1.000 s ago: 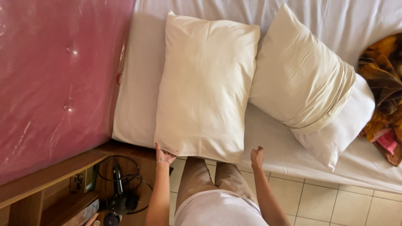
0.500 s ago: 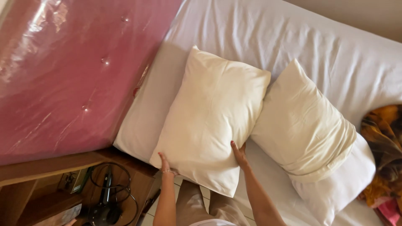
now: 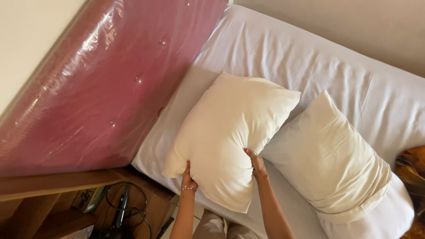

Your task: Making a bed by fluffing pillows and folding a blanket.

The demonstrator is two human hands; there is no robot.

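A cream pillow (image 3: 230, 132) lies on the white bed sheet (image 3: 310, 57) close to the padded headboard. My left hand (image 3: 188, 179) grips its lower left corner. My right hand (image 3: 256, 163) presses into its right edge, fingers dug into the fabric. A second cream pillow (image 3: 330, 159) lies just to the right, touching the first and resting on a white pillow (image 3: 389, 217) beneath it.
A pink tufted headboard (image 3: 102, 88) wrapped in clear plastic stands on the left. Below it is a wooden bedside table (image 3: 66, 186) with black cables (image 3: 128, 208) on its lower shelf. An orange-brown patterned cloth (image 3: 411, 168) lies at the right edge.
My hands have pushed the left pillow farther up the bed toward the headboard, and my right hand has moved from its bottom edge to its right side. My view has tilted upward.
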